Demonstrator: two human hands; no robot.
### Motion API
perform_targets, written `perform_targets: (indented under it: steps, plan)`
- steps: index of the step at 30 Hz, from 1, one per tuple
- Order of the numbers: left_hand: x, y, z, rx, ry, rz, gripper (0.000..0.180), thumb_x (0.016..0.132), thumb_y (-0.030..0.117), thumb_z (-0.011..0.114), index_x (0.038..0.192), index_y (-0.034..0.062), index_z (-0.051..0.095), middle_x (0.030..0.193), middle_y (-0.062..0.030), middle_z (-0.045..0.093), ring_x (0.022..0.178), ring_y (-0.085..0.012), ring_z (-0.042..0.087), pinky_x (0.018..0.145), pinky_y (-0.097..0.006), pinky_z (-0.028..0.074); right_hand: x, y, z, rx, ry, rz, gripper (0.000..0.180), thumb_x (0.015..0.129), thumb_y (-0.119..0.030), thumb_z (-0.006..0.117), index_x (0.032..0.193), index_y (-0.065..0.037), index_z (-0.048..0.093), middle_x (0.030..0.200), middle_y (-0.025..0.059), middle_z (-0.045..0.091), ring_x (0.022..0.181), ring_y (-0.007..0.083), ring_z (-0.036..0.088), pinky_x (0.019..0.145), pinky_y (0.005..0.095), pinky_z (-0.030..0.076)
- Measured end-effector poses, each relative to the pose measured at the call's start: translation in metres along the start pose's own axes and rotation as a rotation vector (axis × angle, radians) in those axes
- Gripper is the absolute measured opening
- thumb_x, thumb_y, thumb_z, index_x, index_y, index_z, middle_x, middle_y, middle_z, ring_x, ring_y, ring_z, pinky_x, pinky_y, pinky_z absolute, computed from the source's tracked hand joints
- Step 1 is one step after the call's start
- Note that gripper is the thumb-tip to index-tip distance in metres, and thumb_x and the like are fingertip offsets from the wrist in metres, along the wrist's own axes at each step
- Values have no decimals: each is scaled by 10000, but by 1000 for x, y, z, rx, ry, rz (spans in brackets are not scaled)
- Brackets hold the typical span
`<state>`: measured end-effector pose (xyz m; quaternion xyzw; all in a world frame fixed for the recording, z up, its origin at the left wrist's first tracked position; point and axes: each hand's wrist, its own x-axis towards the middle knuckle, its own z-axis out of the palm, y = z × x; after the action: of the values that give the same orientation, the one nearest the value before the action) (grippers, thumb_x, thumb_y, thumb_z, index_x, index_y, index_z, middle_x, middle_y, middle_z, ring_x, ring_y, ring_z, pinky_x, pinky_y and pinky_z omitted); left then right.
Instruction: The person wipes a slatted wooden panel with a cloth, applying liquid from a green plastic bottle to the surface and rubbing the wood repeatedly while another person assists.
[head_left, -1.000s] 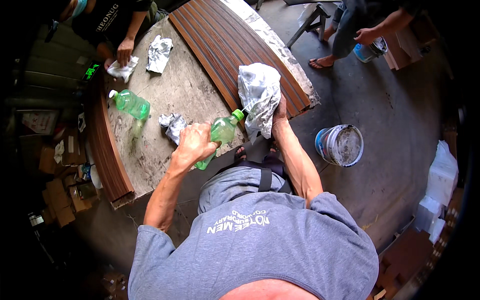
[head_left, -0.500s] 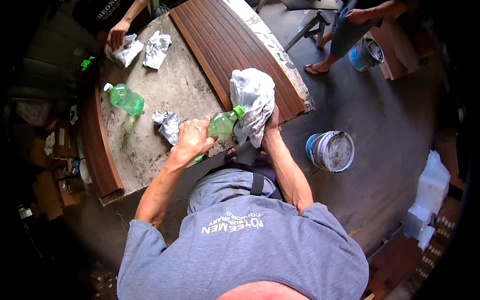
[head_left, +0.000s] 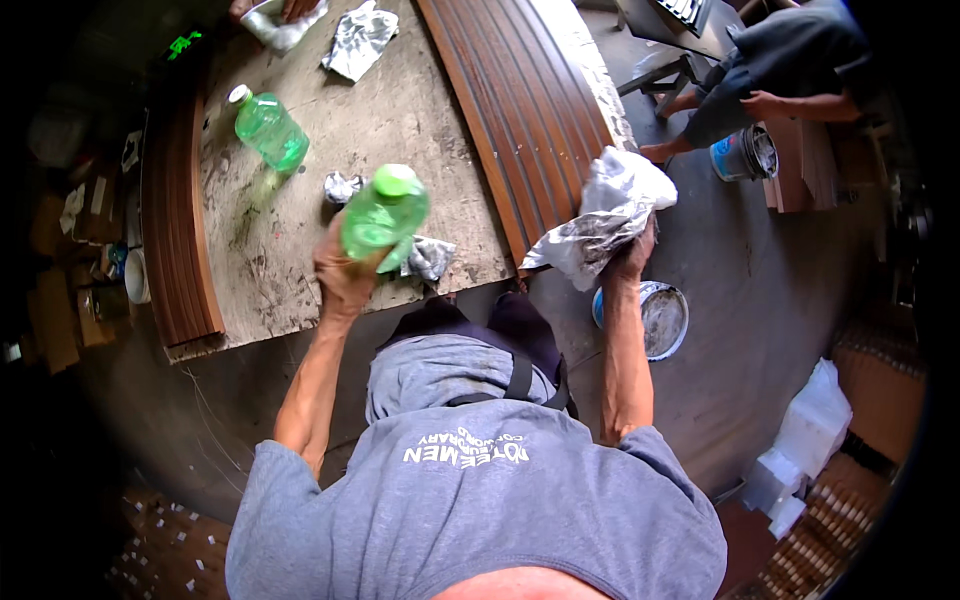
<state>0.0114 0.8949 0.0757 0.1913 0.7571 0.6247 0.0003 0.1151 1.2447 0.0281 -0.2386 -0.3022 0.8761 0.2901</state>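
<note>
Bottle (head_left: 383, 213): translucent green plastic, capped

Small green lit sign (head_left: 180, 44) glowing at top left, cardboard boxes (head_left: 60, 300) stacked at left edge

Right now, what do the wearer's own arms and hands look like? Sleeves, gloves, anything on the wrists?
Both forearms come up from the lower edge, bare from the elbow down. The left hand and right hand are ungloved; no watch, band or ring shows. Short sleeves of a grey T-shirt with white lettering on the chest end near the elbows. Dark straps cross below the shirt, over dark trousers.
</note>
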Motion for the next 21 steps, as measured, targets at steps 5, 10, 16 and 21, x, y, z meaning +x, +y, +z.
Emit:
perform_targets:
  steps: [5,10,16,21]
  plan:
    - [-22,-44,-57,103,419,-70,564,766,241,828,1255,63,610,1133,-84,698,1055,-212,660,932,-395,544,-3,30,16,-1355,-372,-221,486,1002,-342,454,1322,21,497,1372,214,451,1292,328,405,1091,436,318]
    - [-38,-88,-93,411,819,-296,409,782,295,835,1031,-6,714,1028,-100,733,909,-182,659,836,-361,506,83,96,67,-1944,-840,-708,581,997,-339,448,1450,19,383,1536,262,295,1453,401,225,1203,440,169]
    - [-54,-125,-95,342,945,-380,453,780,350,839,923,-59,704,819,-75,708,769,-158,624,765,-343,491,197,141,108,-1842,-899,-818,650,1033,-450,265,1494,6,297,1564,241,244,1471,378,184,1210,456,157]
    - [-78,-88,-53,355,1004,-443,559,896,217,726,1317,-61,488,1287,-169,558,946,-212,619,841,-391,513,84,78,57,-1947,-1277,-415,780,988,-536,390,1520,6,209,1561,279,201,1461,413,186,1193,530,163]
